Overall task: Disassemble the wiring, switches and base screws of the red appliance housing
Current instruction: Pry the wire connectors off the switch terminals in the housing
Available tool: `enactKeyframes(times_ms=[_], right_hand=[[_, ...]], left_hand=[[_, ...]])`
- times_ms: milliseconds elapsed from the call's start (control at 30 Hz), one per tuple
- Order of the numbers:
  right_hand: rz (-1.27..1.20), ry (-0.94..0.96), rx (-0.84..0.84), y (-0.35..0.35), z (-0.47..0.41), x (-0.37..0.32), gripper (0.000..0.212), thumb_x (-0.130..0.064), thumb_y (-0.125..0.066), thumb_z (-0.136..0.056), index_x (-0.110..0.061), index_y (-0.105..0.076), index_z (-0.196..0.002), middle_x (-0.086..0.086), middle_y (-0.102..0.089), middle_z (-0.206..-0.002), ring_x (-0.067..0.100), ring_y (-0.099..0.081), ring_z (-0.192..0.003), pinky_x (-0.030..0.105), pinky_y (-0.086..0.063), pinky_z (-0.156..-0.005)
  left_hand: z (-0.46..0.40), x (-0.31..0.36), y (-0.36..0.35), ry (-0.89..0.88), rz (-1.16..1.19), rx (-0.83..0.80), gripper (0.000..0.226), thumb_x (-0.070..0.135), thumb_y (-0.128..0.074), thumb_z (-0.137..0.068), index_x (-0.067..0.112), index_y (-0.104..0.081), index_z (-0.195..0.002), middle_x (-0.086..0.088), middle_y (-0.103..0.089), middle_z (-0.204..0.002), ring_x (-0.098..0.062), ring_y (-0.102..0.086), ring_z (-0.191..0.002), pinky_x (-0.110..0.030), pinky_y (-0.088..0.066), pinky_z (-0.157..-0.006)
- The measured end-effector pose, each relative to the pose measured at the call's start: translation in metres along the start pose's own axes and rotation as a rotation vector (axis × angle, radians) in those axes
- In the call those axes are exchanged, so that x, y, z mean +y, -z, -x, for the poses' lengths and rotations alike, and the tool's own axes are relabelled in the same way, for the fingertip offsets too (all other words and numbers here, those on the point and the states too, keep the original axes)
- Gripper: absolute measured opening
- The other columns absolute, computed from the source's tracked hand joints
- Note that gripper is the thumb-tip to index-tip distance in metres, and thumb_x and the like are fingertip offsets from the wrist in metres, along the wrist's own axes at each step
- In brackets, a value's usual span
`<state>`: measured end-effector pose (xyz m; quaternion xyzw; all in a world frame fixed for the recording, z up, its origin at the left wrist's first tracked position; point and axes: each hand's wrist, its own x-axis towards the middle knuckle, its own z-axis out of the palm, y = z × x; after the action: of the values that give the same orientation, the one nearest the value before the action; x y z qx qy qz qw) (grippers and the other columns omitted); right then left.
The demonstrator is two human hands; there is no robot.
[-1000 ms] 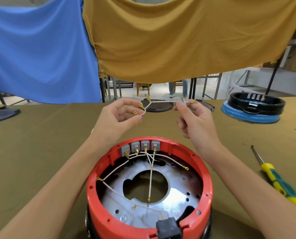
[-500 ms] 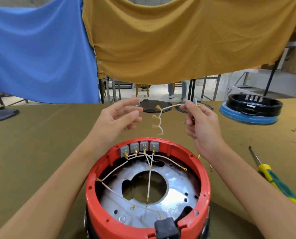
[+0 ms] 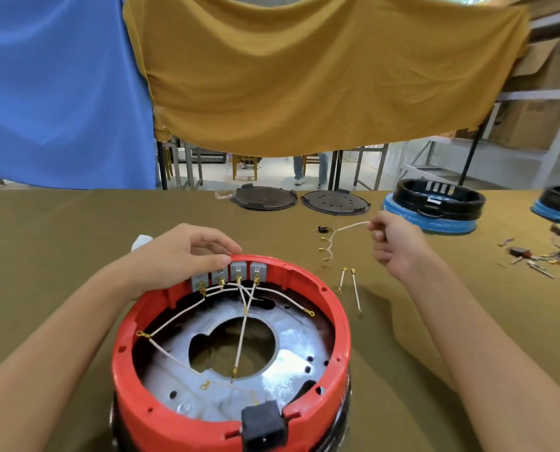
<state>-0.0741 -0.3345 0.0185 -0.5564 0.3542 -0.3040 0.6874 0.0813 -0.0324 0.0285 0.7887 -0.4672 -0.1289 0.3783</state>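
The red appliance housing [image 3: 334, 327] stands upside down on the table in front of me, its metal base plate showing inside. Several grey switches [image 3: 247, 270] sit in a row at its far rim, with white wires [image 3: 244, 321] running from them across the plate. My left hand [image 3: 187, 252] rests on the far rim with its fingers over the left switches. Off to the right of the housing, my right hand [image 3: 392, 244] pinches a loose white wire bundle [image 3: 332, 241] with gold terminals, which hangs just above the table.
Two loose white wires [image 3: 348, 285] lie on the olive table [image 3: 60, 256] right of the housing. Two dark round plates [image 3: 299, 199] sit at the far edge. Black-and-blue housings [image 3: 435, 203] stand at far right, with small parts [image 3: 543, 256] scattered nearby.
My left hand let go of the wire bundle and came down onto the housing's far rim. My right hand carried the bundle to the right and lower.
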Motion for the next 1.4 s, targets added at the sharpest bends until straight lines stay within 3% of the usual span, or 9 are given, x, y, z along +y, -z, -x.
enactKeyframes(times_ms=[133, 333, 467, 600, 733, 933, 1167, 1233, 1400], right_hand=[[-0.067, -0.155, -0.023, 0.014, -0.002, -0.002, 0.018, -0.015, -0.053, -0.093, -0.015, -0.051, -0.075, -0.008, -0.038, -0.046, 0.006, -0.026, -0.034, 0.019, -0.022, -0.028], [-0.229, -0.239, -0.103, 0.020, -0.003, -0.004, 0.021, -0.013, -0.054, -0.091, -0.015, -0.050, -0.071, -0.008, -0.035, -0.050, 0.007, -0.025, -0.036, 0.020, -0.021, -0.029], [0.084, -0.158, -0.131, 0.023, -0.006, -0.001, 0.020, -0.019, -0.055, -0.091, -0.015, -0.049, -0.072, -0.007, -0.036, -0.051, 0.008, -0.025, -0.039, 0.019, -0.023, -0.030], [0.740, 0.012, 0.147, 0.023, -0.004, 0.004, 0.030, -0.035, -0.060, -0.092, -0.005, -0.062, -0.098, 0.002, -0.050, -0.071, 0.013, -0.040, -0.056, 0.027, -0.033, -0.047], [0.814, 0.114, 0.159, 0.019, -0.004, 0.002, 0.044, -0.043, -0.058, -0.094, -0.003, -0.061, -0.114, 0.001, -0.048, -0.075, 0.014, -0.039, -0.059, 0.028, -0.032, -0.050], [0.767, 0.206, -0.079, 0.009, 0.007, -0.004, 0.046, -0.049, -0.045, -0.102, -0.009, -0.063, -0.087, -0.002, -0.044, -0.062, 0.011, -0.031, -0.049, 0.021, -0.028, -0.040], [0.916, 0.041, -0.662, -0.004, 0.019, -0.001, 0.043, -0.042, -0.044, -0.106, -0.007, -0.069, -0.104, 0.003, -0.070, -0.075, 0.007, -0.048, -0.050, 0.019, -0.038, -0.044], [1.009, -0.007, -0.686, -0.006, 0.019, 0.003, 0.044, -0.041, -0.043, -0.106, -0.004, -0.068, -0.104, 0.005, -0.075, -0.083, 0.009, -0.056, -0.055, 0.020, -0.042, -0.047], [0.953, 0.075, -0.446, 0.000, 0.014, 0.006, 0.047, -0.040, -0.041, -0.107, -0.004, -0.067, -0.093, 0.008, -0.073, -0.080, 0.011, -0.064, -0.059, 0.020, -0.048, -0.047]], left_hand=[[-0.002, -0.001, -0.002, -0.016, -0.023, 0.066, 0.016, 0.027, -0.071, -0.089, 0.040, -0.074, -0.097, 0.014, -0.073, -0.098, -0.001, -0.070, -0.088, -0.018, -0.045, -0.081], [-0.003, -0.002, -0.004, -0.023, -0.014, 0.075, 0.014, 0.025, -0.071, -0.089, 0.037, -0.075, -0.096, 0.010, -0.074, -0.097, -0.002, -0.069, -0.089, -0.022, -0.047, -0.086], [-0.003, -0.003, -0.004, -0.023, -0.005, 0.068, 0.014, 0.024, -0.071, -0.089, 0.035, -0.075, -0.096, 0.007, -0.074, -0.097, -0.005, -0.070, -0.090, -0.027, -0.049, -0.092], [-0.002, -0.003, -0.004, -0.016, 0.007, 0.064, 0.014, 0.024, -0.071, -0.089, 0.036, -0.075, -0.096, 0.007, -0.074, -0.096, -0.004, -0.069, -0.089, -0.027, -0.049, -0.092], [-0.002, -0.002, -0.004, -0.012, 0.005, 0.060, 0.014, 0.024, -0.070, -0.090, 0.036, -0.075, -0.096, 0.007, -0.074, -0.096, -0.004, -0.069, -0.089, -0.026, -0.049, -0.090], [-0.002, -0.002, -0.004, -0.004, 0.000, 0.047, 0.013, 0.026, -0.069, -0.091, 0.036, -0.075, -0.098, 0.008, -0.074, -0.097, -0.005, -0.069, -0.091, -0.027, -0.049, -0.091], [-0.001, -0.002, -0.001, 0.013, 0.014, -0.004, 0.019, 0.020, -0.069, -0.091, 0.033, -0.074, -0.104, 0.007, -0.074, -0.103, -0.008, -0.070, -0.097, -0.033, -0.048, -0.099], [-0.001, -0.002, -0.001, 0.011, 0.009, 0.000, 0.019, 0.019, -0.068, -0.092, 0.032, -0.073, -0.104, 0.007, -0.075, -0.102, -0.008, -0.070, -0.097, -0.034, -0.048, -0.099], [-0.002, -0.002, -0.002, 0.007, 0.002, 0.001, 0.019, 0.018, -0.068, -0.092, 0.031, -0.073, -0.105, 0.007, -0.075, -0.102, -0.008, -0.070, -0.096, -0.034, -0.049, -0.099]])
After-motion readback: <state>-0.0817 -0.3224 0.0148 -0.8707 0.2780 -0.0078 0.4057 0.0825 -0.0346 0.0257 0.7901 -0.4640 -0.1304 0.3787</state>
